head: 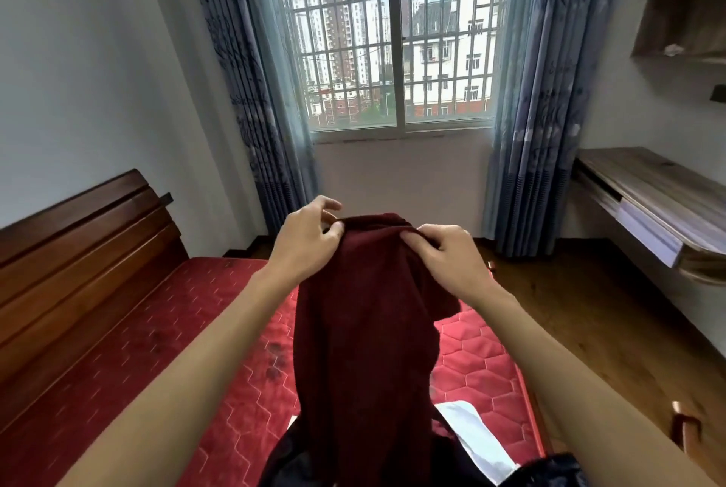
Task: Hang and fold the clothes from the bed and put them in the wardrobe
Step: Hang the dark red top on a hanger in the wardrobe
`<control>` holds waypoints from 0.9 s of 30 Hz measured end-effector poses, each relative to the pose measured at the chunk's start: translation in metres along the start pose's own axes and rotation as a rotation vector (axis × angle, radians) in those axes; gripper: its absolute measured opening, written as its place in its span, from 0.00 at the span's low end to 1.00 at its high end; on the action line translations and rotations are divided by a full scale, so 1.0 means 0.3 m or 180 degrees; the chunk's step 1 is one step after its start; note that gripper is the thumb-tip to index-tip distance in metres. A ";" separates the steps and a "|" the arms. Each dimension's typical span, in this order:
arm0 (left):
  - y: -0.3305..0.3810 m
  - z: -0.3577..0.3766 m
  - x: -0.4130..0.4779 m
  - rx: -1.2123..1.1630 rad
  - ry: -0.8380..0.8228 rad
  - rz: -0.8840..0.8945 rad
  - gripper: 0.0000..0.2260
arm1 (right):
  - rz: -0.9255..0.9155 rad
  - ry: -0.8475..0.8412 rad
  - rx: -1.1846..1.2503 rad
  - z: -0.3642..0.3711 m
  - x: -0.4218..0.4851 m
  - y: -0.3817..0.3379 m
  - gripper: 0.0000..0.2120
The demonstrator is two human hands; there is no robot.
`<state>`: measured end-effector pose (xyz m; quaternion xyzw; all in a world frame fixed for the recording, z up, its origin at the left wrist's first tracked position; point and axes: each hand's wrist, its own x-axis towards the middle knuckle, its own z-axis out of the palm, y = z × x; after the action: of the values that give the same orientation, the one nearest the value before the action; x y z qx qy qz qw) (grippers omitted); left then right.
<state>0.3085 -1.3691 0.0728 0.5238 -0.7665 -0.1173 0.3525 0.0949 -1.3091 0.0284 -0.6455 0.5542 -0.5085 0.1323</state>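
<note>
Nearest, a black garment (286, 463) and a white garment (475, 443) lie on the bed's red quilted mattress (176, 329) at the bottom edge. Above them a maroon knit garment (361, 329) hangs, held up by its top edge: left hand (310, 239) pinches the left corner, right hand (444, 256) fingers (416, 241) curl round the right corner. Farther back: wooden headboard (78, 251) left, wooden table (648, 192) right, barred window (393, 46) between blue curtains (542, 113).

A home bedroom: bed (137, 329), curtained window (393, 50), wooden desk (644, 188).
</note>
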 end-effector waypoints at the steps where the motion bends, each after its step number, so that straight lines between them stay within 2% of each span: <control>1: -0.008 0.014 -0.024 0.0146 0.0223 0.0055 0.12 | 0.0058 0.0123 -0.0078 0.000 0.010 -0.008 0.19; 3: 0.018 0.054 -0.094 -0.0177 0.0447 0.0458 0.10 | 0.0227 0.0262 -0.0117 0.013 0.030 -0.035 0.22; 4: 0.044 0.081 -0.134 -0.0433 0.0327 0.0707 0.09 | 0.0356 0.0264 -0.0084 0.023 0.038 -0.050 0.23; 6: 0.113 0.134 -0.207 -0.0644 -0.0212 0.0964 0.18 | 0.0752 0.0156 0.0293 0.035 0.050 -0.079 0.23; 8: 0.141 0.187 -0.237 -0.0606 -0.0519 0.0932 0.28 | 0.1378 -0.0091 0.1256 0.023 0.061 -0.097 0.21; 9: 0.136 0.211 -0.232 -0.0631 -0.0446 0.0886 0.28 | 0.1624 -0.0266 0.1705 0.008 0.065 -0.097 0.20; 11: 0.120 0.234 -0.205 -0.0896 -0.0194 0.0792 0.18 | 0.1759 -0.0672 0.2140 -0.028 0.064 -0.088 0.13; 14: 0.098 0.219 -0.150 -0.1063 -0.0195 0.0813 0.02 | 0.1709 -0.0903 0.1899 -0.070 0.056 -0.037 0.11; 16: 0.088 0.186 -0.110 -0.0985 -0.0236 0.0775 0.03 | 0.1699 -0.0850 0.1500 -0.113 0.048 0.006 0.13; 20: 0.092 0.114 -0.023 -0.1483 -0.0250 0.0041 0.11 | 0.1556 -0.1055 0.0623 -0.188 0.005 0.074 0.16; 22: 0.134 0.084 0.001 -0.2194 -0.0334 -0.0341 0.13 | 0.1493 -0.1403 0.0547 -0.187 -0.034 0.077 0.30; 24: 0.188 0.057 0.021 -0.2876 -0.0460 -0.0658 0.12 | 0.1447 -0.2051 0.0535 -0.144 -0.086 0.067 0.44; 26: 0.234 0.038 0.035 -0.3144 -0.0531 -0.0866 0.11 | 0.1348 -0.2409 0.0477 -0.068 -0.147 0.030 0.47; 27: 0.250 0.030 0.040 -0.3183 -0.0549 -0.0955 0.11 | 0.1227 -0.2351 0.0480 -0.022 -0.172 0.026 0.46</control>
<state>0.2460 -1.3496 0.1126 0.3841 -0.5598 -0.5604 0.4744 0.0920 -1.2655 -0.0005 -0.6574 0.5414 -0.2482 0.4616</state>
